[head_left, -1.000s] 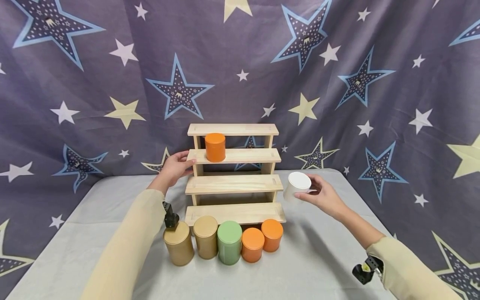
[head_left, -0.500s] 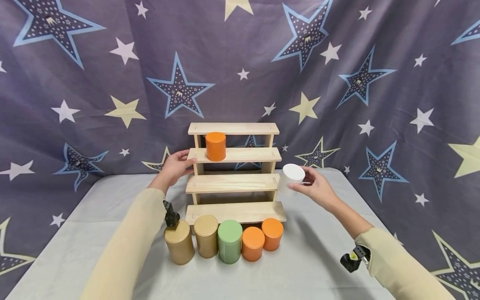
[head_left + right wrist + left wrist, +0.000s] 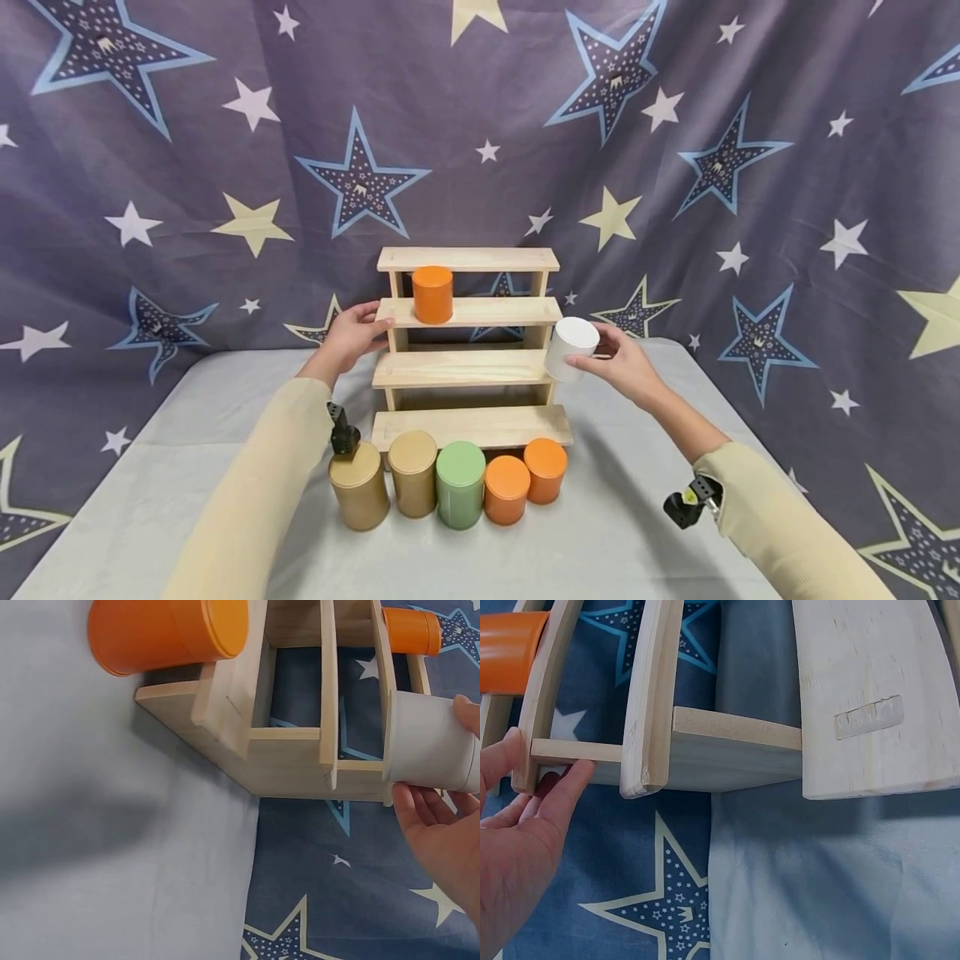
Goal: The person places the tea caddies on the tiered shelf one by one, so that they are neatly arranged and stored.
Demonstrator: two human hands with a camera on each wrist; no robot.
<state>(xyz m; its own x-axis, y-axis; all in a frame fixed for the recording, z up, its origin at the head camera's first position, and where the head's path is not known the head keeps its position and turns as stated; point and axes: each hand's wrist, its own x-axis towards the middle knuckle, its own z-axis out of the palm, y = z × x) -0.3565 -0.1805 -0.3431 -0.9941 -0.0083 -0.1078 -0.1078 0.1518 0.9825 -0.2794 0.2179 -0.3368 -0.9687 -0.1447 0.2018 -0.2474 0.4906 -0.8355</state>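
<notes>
My right hand (image 3: 626, 367) grips a white canister (image 3: 567, 357) beside the right end of a stepped wooden shelf (image 3: 468, 367). In the right wrist view the white canister (image 3: 431, 742) lies between thumb and fingers, near the edge of a tier. My left hand (image 3: 352, 337) holds the left end of the second tier from the top. The left wrist view shows the thumb and fingers of my left hand (image 3: 525, 847) on either side of that board. On the same tier stands an orange canister (image 3: 432, 295), towards its left end.
In front of the shelf stand two gold canisters (image 3: 360, 492), a green canister (image 3: 461, 487) and two orange canisters (image 3: 506, 492). The table (image 3: 600, 542) has a pale grey cloth. A star-patterned curtain (image 3: 480, 100) hangs close behind.
My right hand has moved left and slightly up with the white canister, bringing it close to the shelf's right end. The left hand and the other canisters have stayed in place.
</notes>
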